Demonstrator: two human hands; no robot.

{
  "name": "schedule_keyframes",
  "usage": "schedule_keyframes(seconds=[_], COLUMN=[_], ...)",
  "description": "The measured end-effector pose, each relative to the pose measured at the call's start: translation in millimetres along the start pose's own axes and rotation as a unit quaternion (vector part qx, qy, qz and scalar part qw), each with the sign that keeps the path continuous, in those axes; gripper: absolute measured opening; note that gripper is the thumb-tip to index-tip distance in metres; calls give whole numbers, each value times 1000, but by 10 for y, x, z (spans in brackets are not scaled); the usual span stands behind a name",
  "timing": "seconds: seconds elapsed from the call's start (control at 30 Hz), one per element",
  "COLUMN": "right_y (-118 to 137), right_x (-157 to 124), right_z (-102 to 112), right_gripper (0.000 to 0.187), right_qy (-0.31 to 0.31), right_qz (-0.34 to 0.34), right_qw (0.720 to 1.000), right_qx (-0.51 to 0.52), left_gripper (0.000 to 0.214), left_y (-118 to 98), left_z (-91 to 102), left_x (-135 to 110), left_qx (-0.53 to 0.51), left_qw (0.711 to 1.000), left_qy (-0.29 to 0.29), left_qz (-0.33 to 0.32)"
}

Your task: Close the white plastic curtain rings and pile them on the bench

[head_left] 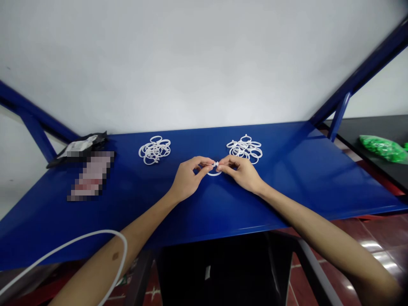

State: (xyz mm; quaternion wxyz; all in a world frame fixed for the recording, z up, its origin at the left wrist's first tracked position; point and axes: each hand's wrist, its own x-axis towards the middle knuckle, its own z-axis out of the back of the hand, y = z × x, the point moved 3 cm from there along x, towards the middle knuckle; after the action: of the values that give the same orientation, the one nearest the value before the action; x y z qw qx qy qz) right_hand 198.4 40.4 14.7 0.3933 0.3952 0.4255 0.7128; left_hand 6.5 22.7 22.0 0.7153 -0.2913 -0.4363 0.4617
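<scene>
A white plastic ring (214,173) is pinched at its far side between my two hands, just above the blue tabletop. My left hand (190,176) is closed on the ring's left part with thumb and forefinger. From the other side, the fingertips of my right hand (241,172) grip it near a small knobbed clasp. Whether the clasp is fastened cannot be seen. Behind my left hand lies a loose heap of similar white rings (154,149). A second heap of white rings (245,148) lies just beyond my right hand.
On the left of the blue table (204,212) are a black plastic package (79,146) and a blurred-out flat item (91,176). A white cable (79,235) loops over my left forearm. Green items in a clear bag (382,148) lie on a dark surface at right.
</scene>
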Motion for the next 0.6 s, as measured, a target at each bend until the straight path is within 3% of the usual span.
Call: schedule_keyframes(seconds=[0.2,0.47,0.6], right_y=[78,232,259], right_x=[-59,-207,-161], right_z=[-32,-85,-59], right_gripper=[18,20,18], right_qy=[11,26,17], right_qz=[112,246,253], right_qw=[985,935,931], right_qx=[-133,-255,-264], left_gripper=[8,16,13], left_y=[-1,-180,-240], left_z=[-28,-88,-52], left_x=[-44,-185,-139], left_qx=[13,106,153], left_qw=[999,962,946], left_qy=[-4,-49,-20], left_qz=[-32,-245,-284])
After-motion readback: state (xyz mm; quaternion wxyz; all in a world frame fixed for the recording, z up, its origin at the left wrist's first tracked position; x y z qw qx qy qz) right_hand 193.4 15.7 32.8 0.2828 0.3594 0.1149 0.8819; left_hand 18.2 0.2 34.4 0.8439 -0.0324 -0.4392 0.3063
